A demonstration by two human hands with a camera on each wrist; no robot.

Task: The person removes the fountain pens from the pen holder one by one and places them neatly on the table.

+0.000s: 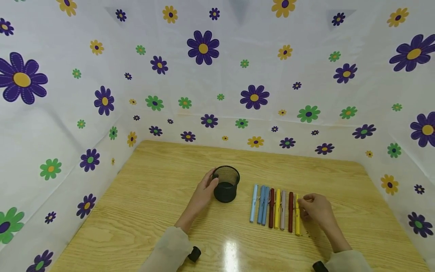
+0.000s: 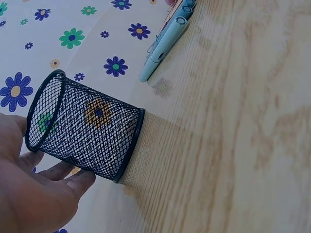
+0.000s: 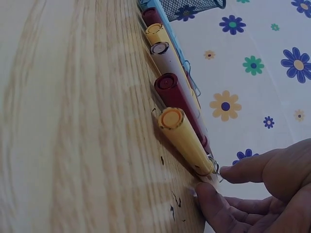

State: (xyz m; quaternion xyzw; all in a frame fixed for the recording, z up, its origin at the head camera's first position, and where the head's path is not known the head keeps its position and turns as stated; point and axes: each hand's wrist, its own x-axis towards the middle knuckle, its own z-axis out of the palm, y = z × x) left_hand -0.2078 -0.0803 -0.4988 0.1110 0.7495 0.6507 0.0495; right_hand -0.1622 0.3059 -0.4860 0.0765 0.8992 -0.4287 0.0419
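A black mesh pen holder (image 1: 225, 194) stands upright on the table, mouth up. My left hand (image 1: 205, 190) grips it from the left, thumb at the rim and fingers along the mesh wall (image 2: 97, 126). To its right several pens lie side by side in a row: a light blue pen (image 1: 253, 204), two blue pens, a dark red pen (image 1: 271, 207), a yellow one, a lilac-grey pen (image 1: 283, 211), another dark red one and a yellow pen (image 1: 297, 223) at the right end. My right hand (image 1: 317, 209) pinches that end pen near its clip, the barrel (image 3: 187, 145) lying on the wood.
The wooden table (image 1: 153, 170) meets a white flower-patterned cloth (image 1: 221, 79) at the back and both sides. Small dark marks (image 3: 175, 204) dot the wood beside the end pen. Light glares off the front of the table.
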